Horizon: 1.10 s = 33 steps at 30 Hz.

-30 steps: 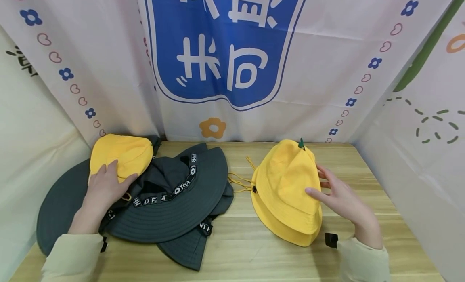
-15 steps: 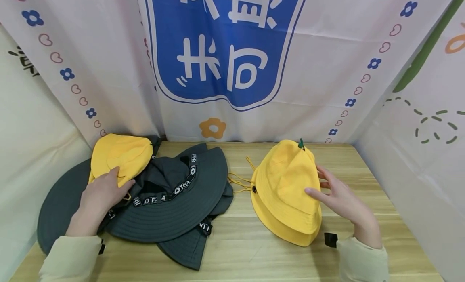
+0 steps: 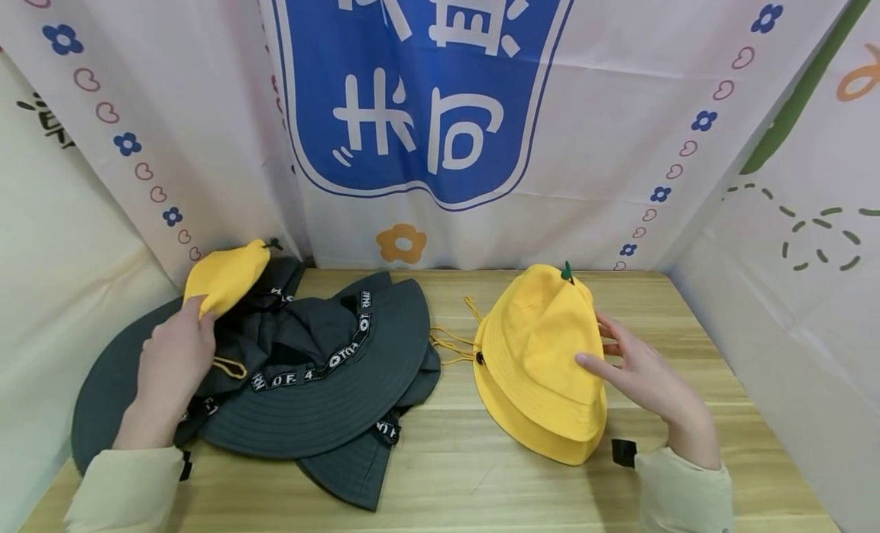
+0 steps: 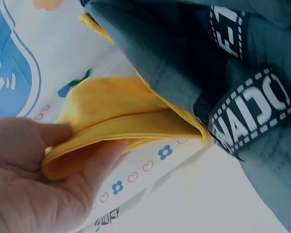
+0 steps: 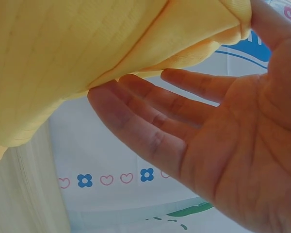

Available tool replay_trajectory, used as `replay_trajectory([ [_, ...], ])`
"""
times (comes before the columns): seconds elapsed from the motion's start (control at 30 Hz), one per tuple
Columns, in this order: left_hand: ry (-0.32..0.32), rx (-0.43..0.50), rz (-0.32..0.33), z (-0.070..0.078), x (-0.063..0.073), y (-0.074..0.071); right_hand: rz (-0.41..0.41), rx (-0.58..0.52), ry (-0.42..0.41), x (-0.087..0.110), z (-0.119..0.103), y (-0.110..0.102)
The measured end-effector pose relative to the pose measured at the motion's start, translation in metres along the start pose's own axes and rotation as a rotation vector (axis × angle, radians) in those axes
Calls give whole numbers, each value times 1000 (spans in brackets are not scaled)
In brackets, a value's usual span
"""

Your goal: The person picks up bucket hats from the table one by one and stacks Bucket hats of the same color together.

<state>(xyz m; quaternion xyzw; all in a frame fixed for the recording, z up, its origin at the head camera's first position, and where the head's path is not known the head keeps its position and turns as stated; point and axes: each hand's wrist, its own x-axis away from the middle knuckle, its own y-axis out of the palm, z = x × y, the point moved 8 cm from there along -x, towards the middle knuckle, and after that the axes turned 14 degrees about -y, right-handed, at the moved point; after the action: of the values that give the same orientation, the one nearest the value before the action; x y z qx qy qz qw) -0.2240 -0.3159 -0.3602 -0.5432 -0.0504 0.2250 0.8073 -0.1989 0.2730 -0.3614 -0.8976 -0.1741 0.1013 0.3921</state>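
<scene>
At the left, my left hand pinches the brim of a small yellow bucket hat between thumb and fingers. This hat has a green sprout on top and is raised over a pile of dark wide-brimmed hats. In the left wrist view, the yellow hat hangs beside a dark hat with a lettered band. On the right, yellow bucket hats, one nested over another, sit on the table. My right hand touches their side with fairly straight fingers, thumb in front.
A wooden table carries everything. Behind it hangs a white cloth with a blue emblem, and white side walls flank it. Yellow cords trail leftward from the right-hand hats.
My left hand has gone from resting on the left yellow hat to pinching its brim. That hat is now tipped up and folded, its sprout showing. My right hand stays in place.
</scene>
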Motion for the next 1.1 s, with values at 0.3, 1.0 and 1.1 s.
replay_trajectory([
  [0.3, -75, 148, 184, 6, 7, -33, 6, -6, -11, 1, -1, -1],
  [1.0, 86, 423, 334, 70, 59, -69, 72, -59, -106, 1, -13, -4],
  [1.1, 131, 475, 331, 80, 67, -71, 95, -68, -111, 0, -14, -6],
])
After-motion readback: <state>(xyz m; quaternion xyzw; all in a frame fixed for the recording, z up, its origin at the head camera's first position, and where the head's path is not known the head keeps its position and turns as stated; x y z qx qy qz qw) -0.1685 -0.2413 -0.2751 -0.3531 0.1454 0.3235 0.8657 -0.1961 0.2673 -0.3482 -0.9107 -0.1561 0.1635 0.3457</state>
